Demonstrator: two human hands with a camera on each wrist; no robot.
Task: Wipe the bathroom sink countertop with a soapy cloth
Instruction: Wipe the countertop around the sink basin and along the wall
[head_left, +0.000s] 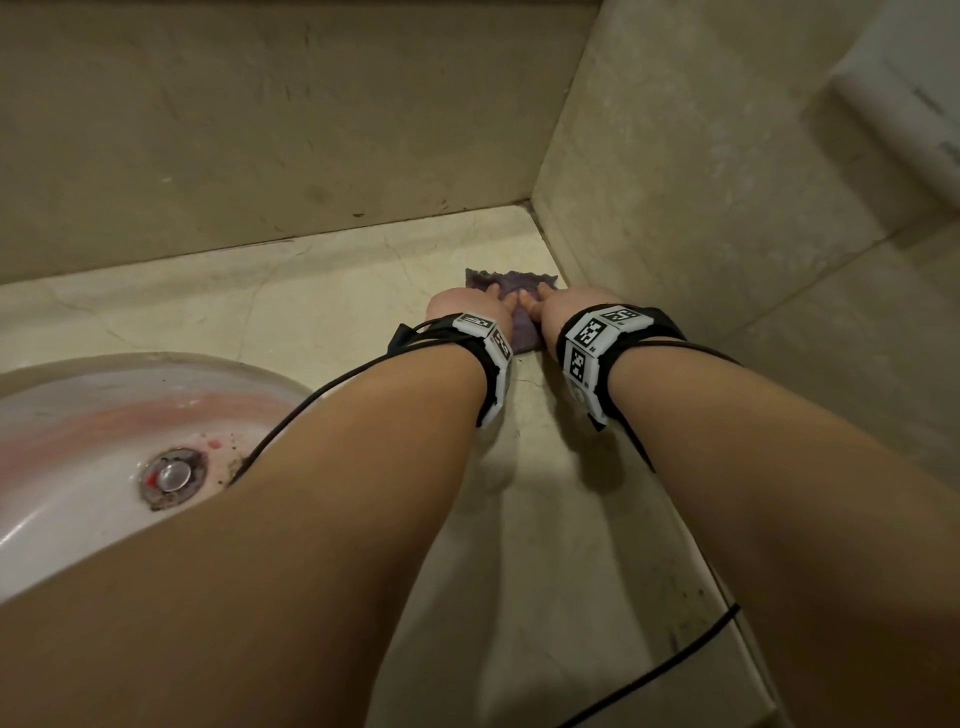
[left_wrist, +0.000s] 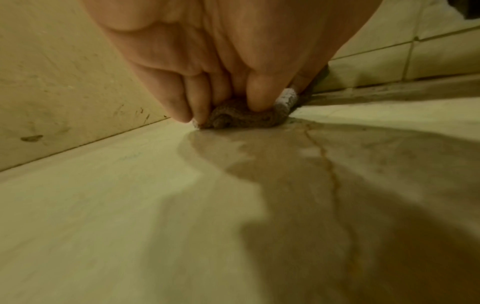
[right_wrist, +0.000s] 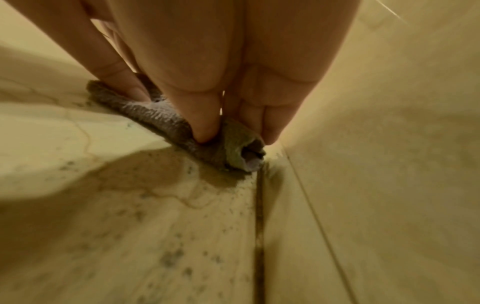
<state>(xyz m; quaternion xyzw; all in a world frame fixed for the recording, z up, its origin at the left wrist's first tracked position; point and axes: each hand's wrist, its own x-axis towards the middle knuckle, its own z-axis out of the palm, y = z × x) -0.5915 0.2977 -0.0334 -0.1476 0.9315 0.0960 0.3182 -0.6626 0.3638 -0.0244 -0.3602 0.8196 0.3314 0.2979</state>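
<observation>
Both hands' fingers (right_wrist: 205, 123) curled, pinching crumpled purple terry cloth (head_left: 511, 291) on glossy marble countertop (head_left: 260, 312).

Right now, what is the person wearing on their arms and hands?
Both forearms are bare, no sleeves or gloves. Each wrist carries a black strap with a white block printed with black square markers: left wrist unit, right wrist unit. A thin black cable trails from each.

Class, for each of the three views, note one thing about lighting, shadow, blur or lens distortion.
Head view: dim yellowish light, the forearms cast shadow on the countertop, and wall edges bow from the wide lens. Left wrist view: the left hand looms large, its shadow covers the wet patch, and the foreground is blurred. Right wrist view: soft focus throughout, with the cloth the sharpest part.
</observation>
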